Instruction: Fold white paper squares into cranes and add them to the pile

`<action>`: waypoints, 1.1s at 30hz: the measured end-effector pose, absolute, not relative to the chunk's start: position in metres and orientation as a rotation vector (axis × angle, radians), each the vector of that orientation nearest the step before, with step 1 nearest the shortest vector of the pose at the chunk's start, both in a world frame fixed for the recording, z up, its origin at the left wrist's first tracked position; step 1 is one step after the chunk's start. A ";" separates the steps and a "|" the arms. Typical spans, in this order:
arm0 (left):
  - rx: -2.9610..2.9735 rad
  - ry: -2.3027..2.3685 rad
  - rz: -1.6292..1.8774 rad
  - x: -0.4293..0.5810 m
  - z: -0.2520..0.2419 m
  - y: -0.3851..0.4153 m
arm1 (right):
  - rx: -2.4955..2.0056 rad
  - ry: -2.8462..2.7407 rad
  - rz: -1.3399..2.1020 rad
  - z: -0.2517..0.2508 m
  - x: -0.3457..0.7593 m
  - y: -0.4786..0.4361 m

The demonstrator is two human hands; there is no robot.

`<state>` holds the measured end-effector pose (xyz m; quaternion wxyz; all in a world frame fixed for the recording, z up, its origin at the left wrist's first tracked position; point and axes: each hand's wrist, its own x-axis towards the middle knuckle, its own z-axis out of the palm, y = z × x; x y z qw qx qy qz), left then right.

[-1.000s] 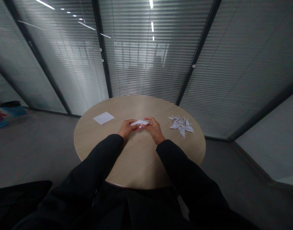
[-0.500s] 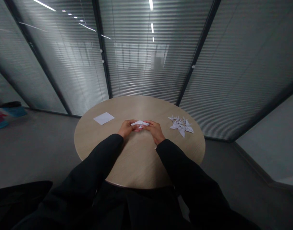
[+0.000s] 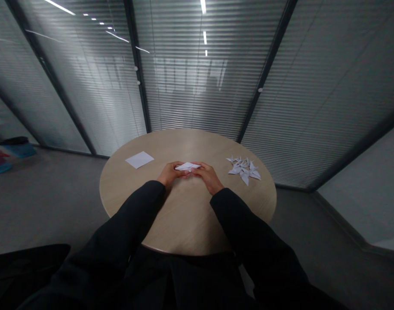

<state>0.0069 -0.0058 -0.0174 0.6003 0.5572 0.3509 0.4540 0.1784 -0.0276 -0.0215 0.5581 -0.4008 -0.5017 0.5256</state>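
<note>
head view: left hand (image 3: 172, 174) and right hand (image 3: 210, 177) pinch folded white paper (image 3: 187, 166) between their fingertips.

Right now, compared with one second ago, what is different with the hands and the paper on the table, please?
The right hand has moved slightly down and its fingers lie lower on the folded white paper, which now looks narrower and flatter. The left hand still holds the paper's other end. The loose square sheet, the pile of paper cranes and the round wooden table stayed as they were.
</note>
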 end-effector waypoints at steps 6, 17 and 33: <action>1.311 0.828 1.010 0.008 -0.018 -0.008 | -1.005 -1.276 1.150 -0.024 0.180 -0.025; 0.990 0.815 0.978 0.006 -0.011 -0.015 | -0.973 -1.581 0.453 -0.025 0.180 -0.022; 0.790 0.701 0.979 0.002 -0.015 -0.004 | -0.878 -1.859 0.179 -0.028 0.185 -0.023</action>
